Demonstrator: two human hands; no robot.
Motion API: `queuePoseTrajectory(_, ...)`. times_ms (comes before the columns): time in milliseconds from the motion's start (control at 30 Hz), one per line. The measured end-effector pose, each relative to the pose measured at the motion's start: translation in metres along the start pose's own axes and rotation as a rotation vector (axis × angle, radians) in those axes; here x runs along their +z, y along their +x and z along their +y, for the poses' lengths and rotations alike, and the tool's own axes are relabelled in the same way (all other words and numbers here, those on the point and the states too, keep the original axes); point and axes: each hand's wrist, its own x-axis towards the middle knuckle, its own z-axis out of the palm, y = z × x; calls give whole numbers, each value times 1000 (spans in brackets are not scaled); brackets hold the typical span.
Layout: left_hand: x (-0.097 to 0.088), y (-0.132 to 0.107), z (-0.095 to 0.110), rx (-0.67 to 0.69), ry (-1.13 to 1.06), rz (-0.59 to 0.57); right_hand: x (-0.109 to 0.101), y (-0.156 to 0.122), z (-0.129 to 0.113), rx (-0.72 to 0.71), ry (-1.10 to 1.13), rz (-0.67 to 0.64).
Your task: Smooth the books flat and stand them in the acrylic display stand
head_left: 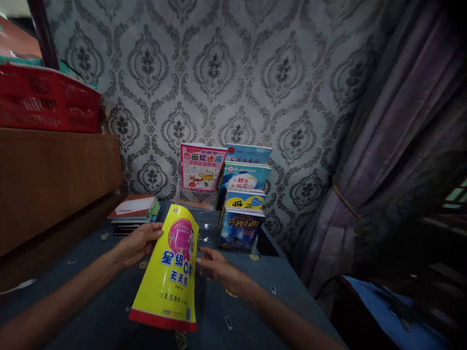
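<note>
A yellow book with a pink circle and blue characters (171, 272) is held up over the dark table (255, 296). My left hand (140, 241) grips its upper left edge, fingers closed on it. My right hand (215, 265) touches the book's right edge, fingers loosely stretched and partly hidden behind the cover. Behind them several books stand upright in a tiered display rack (241, 204), with a pink book (202, 166) at the rack's left.
A flat stack of books (134, 209) lies at the table's left rear. A wooden cabinet (54, 180) on the left carries a red basket (47, 99). Patterned wallpaper backs the table. A purple curtain (394, 146) hangs on the right.
</note>
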Motion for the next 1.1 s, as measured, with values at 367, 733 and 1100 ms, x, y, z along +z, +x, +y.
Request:
queuePoseTrajectory(367,-3,-7,38,270,96,10,-6,3,-85,-388,-154,-59)
queuePoseTrajectory(733,-24,22,-57,202,564,106,-29,-7,-6,-513,-522,-56)
queuePoseTrajectory(1100,4,62,132,548,704,-56,-39,16,-185,-809,-491,-135)
